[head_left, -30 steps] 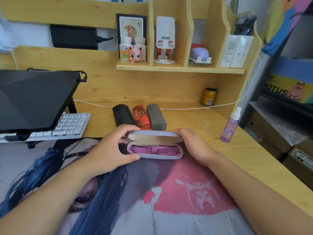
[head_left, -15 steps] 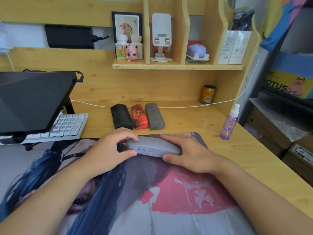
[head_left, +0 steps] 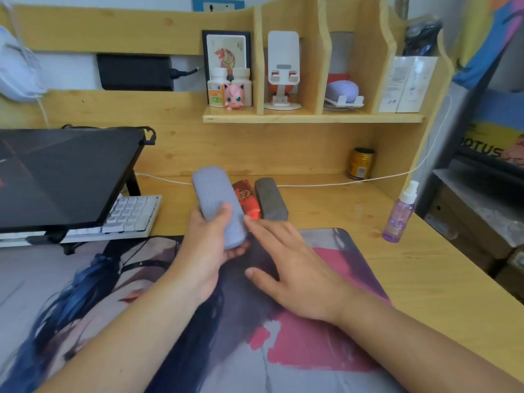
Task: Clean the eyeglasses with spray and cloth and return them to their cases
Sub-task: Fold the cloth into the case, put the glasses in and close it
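My left hand (head_left: 211, 245) grips a closed lavender-grey glasses case (head_left: 217, 202) and holds it lifted, pointing away from me, in front of where the black case lay; that black case is hidden behind it. A red case (head_left: 247, 198) and a dark grey case (head_left: 270, 198) lie side by side on the wooden desk just beyond. My right hand (head_left: 295, 268) hovers over the printed desk mat (head_left: 312, 350) with fingers spread and relaxed, holding nothing. A purple spray bottle (head_left: 399, 212) stands at the desk's right. No cloth or glasses are visible.
A raised laptop (head_left: 62, 171) and a white keyboard (head_left: 127, 214) occupy the left. A gold can (head_left: 362, 163) stands at the back right, with a white cable running along the desk. A shelf above holds bottles, a pink figure and a phone stand. Boxes sit off the right edge.
The open case with the purple-lined glasses was closed by both hands. My left hand then lifted and turned it toward the row of cases, and my right hand let go.
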Action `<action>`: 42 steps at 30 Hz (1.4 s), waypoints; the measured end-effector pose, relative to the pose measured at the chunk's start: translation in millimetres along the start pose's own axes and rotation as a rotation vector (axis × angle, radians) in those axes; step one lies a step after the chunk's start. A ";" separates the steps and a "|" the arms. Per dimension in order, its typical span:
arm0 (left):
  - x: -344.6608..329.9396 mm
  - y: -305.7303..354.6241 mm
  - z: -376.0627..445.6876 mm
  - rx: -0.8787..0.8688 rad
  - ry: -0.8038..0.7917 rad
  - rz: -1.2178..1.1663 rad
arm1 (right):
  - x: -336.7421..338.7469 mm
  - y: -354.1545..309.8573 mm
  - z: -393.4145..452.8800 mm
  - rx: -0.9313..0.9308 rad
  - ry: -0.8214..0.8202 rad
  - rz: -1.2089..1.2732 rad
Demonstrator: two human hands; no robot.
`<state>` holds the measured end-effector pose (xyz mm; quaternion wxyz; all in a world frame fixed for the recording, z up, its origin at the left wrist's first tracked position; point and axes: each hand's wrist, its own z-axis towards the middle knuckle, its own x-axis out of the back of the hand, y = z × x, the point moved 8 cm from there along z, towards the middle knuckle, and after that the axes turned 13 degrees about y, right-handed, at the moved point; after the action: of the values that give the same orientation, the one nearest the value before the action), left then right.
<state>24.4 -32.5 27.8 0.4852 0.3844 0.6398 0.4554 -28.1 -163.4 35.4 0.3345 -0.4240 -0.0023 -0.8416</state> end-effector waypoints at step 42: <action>-61.6 -23.6 -25.7 -1.138 -0.129 1.123 | 52.4 171.9 16.6 -0.621 0.002 -0.682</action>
<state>12.7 -102.3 24.9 0.3413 0.3681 -0.0086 0.8648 59.0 -321.5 35.5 -0.1046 -0.4785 0.1107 -0.8648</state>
